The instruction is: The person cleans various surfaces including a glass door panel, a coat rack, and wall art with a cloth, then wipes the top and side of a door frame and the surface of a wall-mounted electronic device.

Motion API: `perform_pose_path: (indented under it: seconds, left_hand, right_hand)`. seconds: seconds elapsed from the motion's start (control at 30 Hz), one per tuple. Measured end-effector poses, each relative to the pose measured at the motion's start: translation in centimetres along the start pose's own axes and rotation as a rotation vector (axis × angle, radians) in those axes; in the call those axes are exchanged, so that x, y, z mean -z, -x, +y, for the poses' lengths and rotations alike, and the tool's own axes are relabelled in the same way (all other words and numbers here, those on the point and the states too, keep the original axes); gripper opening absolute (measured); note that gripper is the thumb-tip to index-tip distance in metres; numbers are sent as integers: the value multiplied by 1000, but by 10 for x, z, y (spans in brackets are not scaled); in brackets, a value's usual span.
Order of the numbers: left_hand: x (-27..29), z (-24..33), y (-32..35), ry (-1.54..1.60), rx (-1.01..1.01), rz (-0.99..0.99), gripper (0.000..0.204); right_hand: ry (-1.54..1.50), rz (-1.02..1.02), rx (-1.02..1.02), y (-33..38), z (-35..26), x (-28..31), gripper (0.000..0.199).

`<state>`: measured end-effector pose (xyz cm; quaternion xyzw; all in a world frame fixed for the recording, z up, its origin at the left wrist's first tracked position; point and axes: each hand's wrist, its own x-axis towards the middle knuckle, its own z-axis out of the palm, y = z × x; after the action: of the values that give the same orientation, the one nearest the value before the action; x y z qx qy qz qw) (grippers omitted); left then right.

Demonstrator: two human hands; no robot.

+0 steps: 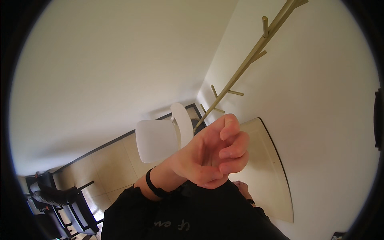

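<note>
A left hand (208,158) is raised close to the camera, its palm turned toward the viewer. The fingers (234,150) are curled loosely inward, bent at the knuckles with their tips pointing toward the palm, and nothing is seen gripped between them; the hand is neither spread flat nor clenched tight. A black band (154,186) is worn around the wrist, just behind the heel of the hand, and a black sleeve (128,204) is seen below that.

Only a small part of the right hand (242,189) is seen, low down and just beneath the curled fingers, mostly hidden by the left hand and the dark clothing (200,220). Whether its fingers are spread or closed cannot be told.

A white chair (160,138) is placed behind the left hand, to the wrist side of the fingers, on a pale tiled floor (116,164). A wooden coat stand (248,64) is seen above the fingertips, its pole slanting up across a white wall (320,100). A beige mat (266,168) lies on the far side of the fingertips, partly covered by them. Dark chairs (60,200) are set well away, beyond the wrist, at the lower left edge.
</note>
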<state>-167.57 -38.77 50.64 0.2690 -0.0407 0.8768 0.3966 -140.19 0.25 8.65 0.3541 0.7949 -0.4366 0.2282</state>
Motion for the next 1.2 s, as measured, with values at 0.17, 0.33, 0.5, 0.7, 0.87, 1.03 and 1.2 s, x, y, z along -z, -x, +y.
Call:
perform_pose_path:
  seconds: [0.17, 0.33, 0.5, 0.7, 0.87, 1.03, 1.2]
  left_hand:
    - [-1, 9, 4, 110, 5, 21, 53]
    - [2, 14, 2, 135, -13, 13, 51]
    - [9, 14, 0, 171, -10, -10, 53]
    - [10, 13, -5, 222, -26, -5, 51]
    - [10, 8, -8, 222, -41, 44, 50]
    - [11, 3, -8, 185, -59, 77, 50]
    - [8, 4, -10, 89, -39, 94, 51]
  right_hand:
    - [32, -2, -10, -9, 2, -8, 23]
    - [197, -3, 14, 8, -2, -4, 28]
    - [297, -80, 40, 5, 10, 3, 32]
    - [-79, -35, 164, -16, 31, -2, 28]
    - [-556, -47, -220, -33, 31, -1, 36]
    - [19, 1, 91, -22, 15, 4, 35]
    - [-372, -40, -144, -25, 14, 1, 27]
